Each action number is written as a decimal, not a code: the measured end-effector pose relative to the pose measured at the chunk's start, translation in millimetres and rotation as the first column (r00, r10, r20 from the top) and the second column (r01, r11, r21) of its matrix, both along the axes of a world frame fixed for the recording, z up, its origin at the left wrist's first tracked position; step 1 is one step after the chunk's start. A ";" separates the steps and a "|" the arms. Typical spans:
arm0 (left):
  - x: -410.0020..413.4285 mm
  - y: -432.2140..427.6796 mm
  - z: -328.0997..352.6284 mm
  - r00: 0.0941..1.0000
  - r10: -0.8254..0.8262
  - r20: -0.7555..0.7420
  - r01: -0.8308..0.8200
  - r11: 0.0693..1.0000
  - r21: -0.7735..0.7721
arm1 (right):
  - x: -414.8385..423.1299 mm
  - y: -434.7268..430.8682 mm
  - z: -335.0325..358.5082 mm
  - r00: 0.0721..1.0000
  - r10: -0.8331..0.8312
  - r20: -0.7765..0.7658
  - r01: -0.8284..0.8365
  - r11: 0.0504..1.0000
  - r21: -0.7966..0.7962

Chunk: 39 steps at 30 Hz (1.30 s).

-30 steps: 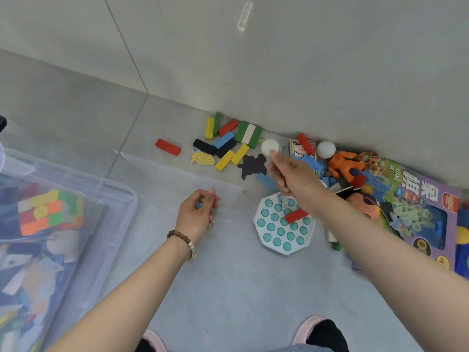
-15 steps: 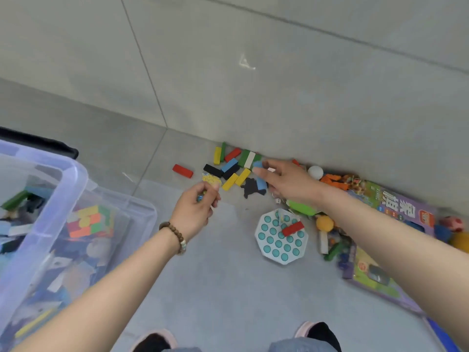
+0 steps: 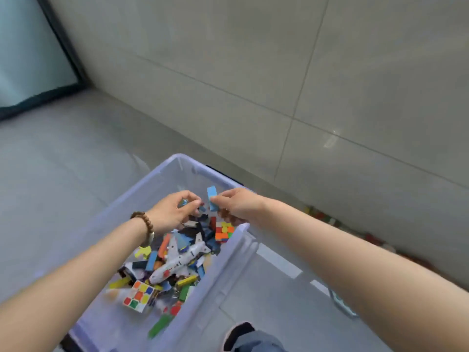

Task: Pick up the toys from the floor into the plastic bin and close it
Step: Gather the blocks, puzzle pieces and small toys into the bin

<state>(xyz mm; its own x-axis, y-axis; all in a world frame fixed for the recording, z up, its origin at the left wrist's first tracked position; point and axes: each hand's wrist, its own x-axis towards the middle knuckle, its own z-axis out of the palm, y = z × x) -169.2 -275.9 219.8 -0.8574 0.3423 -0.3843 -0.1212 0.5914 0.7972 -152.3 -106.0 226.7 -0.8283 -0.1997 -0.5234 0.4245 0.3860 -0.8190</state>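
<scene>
The clear plastic bin (image 3: 162,171) stands open below me, filled with several toys: a white toy plane (image 3: 177,260), two colour cubes and many wooden blocks. Both hands hover over its far half. My right hand (image 3: 237,205) pinches an upright blue block (image 3: 212,201) between thumb and fingers. My left hand (image 3: 172,212), with a bead bracelet on its wrist, has its fingers curled round a small bluish piece (image 3: 183,202); what that piece is I cannot make out.
The bin's clear lid (image 3: 281,265) lies flat on the floor to the right of the bin. A blurred row of toys (image 3: 327,219) remains along the foot of the tiled wall at right. My shoe (image 3: 238,334) is at the bottom.
Both hands have left the toy pile by the wall and swung left over the bin. The right hand picked up a blue block there. My view has turned to the bin.
</scene>
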 end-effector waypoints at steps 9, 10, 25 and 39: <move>-5.8 -14.5 -13.0 0.994 -0.111 0.013 0.110 0.953 -0.282 | 5.6 49.4 -0.7 0.985 0.060 -0.162 -0.009 0.954 0.301; -6.5 -0.7 -9.6 0.990 -0.144 -0.013 0.134 0.950 -0.281 | 13.6 73.2 2.7 0.988 0.028 -0.154 0.021 0.953 0.303; 74.4 302.4 -121.7 0.783 -0.623 0.000 0.608 0.765 -0.213 | 214.8 329.7 -139.1 0.899 -0.416 0.137 0.308 0.823 0.478; 89.4 376.5 -274.6 0.833 -0.551 -0.041 0.535 0.823 -0.188 | 216.6 349.5 -263.9 0.845 -0.508 -0.169 0.533 0.766 0.359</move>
